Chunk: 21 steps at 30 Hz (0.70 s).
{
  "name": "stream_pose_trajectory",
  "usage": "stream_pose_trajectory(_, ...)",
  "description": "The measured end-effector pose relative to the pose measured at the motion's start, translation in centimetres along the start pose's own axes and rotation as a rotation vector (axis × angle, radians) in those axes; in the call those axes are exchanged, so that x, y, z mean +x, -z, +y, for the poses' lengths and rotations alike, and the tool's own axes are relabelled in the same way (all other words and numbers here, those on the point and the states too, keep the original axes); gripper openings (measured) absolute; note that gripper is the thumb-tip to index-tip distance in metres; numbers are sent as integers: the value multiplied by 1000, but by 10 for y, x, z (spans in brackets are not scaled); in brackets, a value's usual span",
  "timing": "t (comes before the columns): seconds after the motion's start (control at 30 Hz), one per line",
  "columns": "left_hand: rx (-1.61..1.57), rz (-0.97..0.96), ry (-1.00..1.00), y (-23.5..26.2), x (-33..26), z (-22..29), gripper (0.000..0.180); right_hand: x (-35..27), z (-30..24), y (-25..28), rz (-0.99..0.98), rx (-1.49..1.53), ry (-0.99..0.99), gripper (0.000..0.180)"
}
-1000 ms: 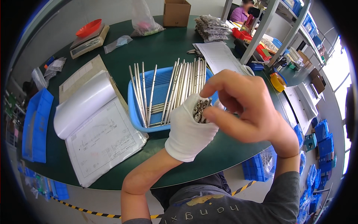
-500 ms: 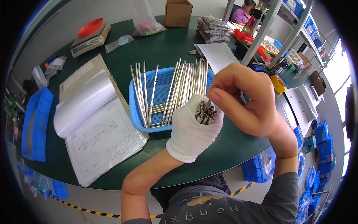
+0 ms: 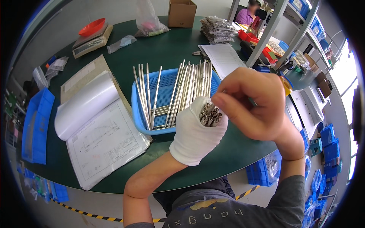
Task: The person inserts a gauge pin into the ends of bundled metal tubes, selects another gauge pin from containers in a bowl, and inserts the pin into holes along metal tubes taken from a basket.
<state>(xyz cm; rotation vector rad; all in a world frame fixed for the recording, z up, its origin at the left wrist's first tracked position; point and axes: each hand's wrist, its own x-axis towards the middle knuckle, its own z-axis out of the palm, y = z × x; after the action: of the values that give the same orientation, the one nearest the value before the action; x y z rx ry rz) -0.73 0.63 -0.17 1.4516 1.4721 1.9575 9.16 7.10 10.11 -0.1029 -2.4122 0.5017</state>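
Observation:
My left hand (image 3: 194, 131), in a white glove, is wrapped around a bundle of thin metal tubes (image 3: 210, 116). Their hollow ends point up toward me, and the glove hides the rest of their length. Just right of those ends, my bare right hand (image 3: 256, 106) has thumb and forefinger pinched together. A tiny dark bit shows at the fingertips, too small to name. Behind the glove stands a blue plastic basket (image 3: 137, 123), with many long silvery tubes (image 3: 186, 85) leaning in it and a few lying across its bottom.
Left of the basket lies an open folder of drawings (image 3: 106, 140) on the green table (image 3: 163, 150). Farther back are a scale with a red tray (image 3: 92, 27), a cardboard box (image 3: 182, 13) and stacked bagged parts (image 3: 218, 30). A person (image 3: 246, 16) sits beyond the shelf posts.
My right hand has shifted slightly down and to the right, still pinched. The left hand and its bundle stay in place.

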Motion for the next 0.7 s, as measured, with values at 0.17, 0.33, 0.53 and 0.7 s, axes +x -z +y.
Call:
stream_pose_trajectory(0.17,-9,-22,31,0,1,7,13,2,5,-4,10,-1,-14,8)
stream_pose_trajectory(0.33,-60,-14,32,1,1,9,14,2,8,-5,9,36,3,8)
stream_pose_trajectory(0.53,-99,-33,66,1,2,8,19,8,7,-5,-48,-66,-32,9)
stream_pose_trajectory(0.7,10,-49,16,2,0,0,21,3,10,-10,-51,-113,39,11)
